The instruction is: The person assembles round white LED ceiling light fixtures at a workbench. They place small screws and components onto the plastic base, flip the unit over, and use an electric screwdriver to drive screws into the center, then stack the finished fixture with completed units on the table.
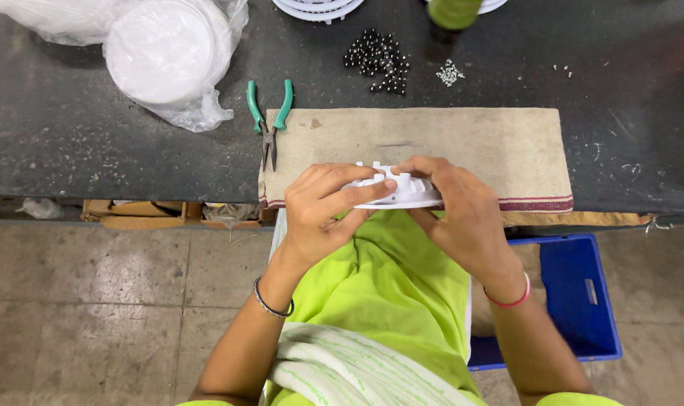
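Note:
A white round plastic part (402, 192) with small raised teeth on its top sits at the near edge of a beige cloth mat (462, 146) on the dark workbench. My left hand (323, 207) grips its left side, thumb and index finger laid across the rim. My right hand (458, 207) holds its right side, fingers curled over the top. A pile of small dark steel balls (378, 62) lies beyond the mat, apart from both hands.
Green-handled pliers (269, 120) lie left of the mat. A clear bag of white discs (165, 53) sits at the far left. Tiny white bits (449, 73) lie near the balls. More white parts (317, 7) stand at the far edge. A blue crate (575, 301) is on the floor, right.

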A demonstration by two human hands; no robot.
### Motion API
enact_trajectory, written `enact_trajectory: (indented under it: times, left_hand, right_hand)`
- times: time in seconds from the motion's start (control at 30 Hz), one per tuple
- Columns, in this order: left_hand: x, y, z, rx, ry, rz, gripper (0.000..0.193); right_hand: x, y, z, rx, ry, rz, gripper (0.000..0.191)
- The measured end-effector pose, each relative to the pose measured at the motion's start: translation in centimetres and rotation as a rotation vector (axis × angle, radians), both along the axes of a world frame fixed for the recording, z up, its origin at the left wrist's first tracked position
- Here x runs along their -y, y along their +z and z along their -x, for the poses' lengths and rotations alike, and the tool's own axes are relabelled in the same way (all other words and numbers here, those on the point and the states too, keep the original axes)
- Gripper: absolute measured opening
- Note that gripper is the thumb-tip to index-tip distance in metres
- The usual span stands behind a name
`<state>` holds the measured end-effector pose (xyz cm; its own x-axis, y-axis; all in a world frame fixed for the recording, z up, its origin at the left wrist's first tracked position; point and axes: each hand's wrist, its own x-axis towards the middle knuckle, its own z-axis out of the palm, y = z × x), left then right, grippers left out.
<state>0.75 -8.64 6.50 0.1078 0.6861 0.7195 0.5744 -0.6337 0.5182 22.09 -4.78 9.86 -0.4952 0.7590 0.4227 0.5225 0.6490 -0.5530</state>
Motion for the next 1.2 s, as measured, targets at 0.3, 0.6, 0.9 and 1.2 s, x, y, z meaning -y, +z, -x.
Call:
enact_trajectory:
  times: [0.3, 0.6, 0.9, 1.2]
  left_hand:
    - [0.5, -0.4, 0.1, -0.017, -0.015, 0.007, 0.046]
    - [-0.5, 0.3, -0.2, 0.067, 0.058, 0.010, 0.040]
    - [-0.5, 0.3, -0.3, 0.047, 0.055, 0.006, 0.046]
    - [0.3, 0.6, -0.2, 0.054, 0.049, 0.041, 0.048]
  right_hand:
    - [0.5, -0.7, -0.2, -0.051, 0.007, -0.049, 0.048]
    - [0.6, -1.4, -5.7, -0.710, -0.203, -0.066, 0.026]
    - [-6.2, -6.2, -8.7, -0.786, -0.283, 0.158, 0.010]
    - [-18.0, -10.8, -6.9, -0.379, -0.320, 0.194, 0.017]
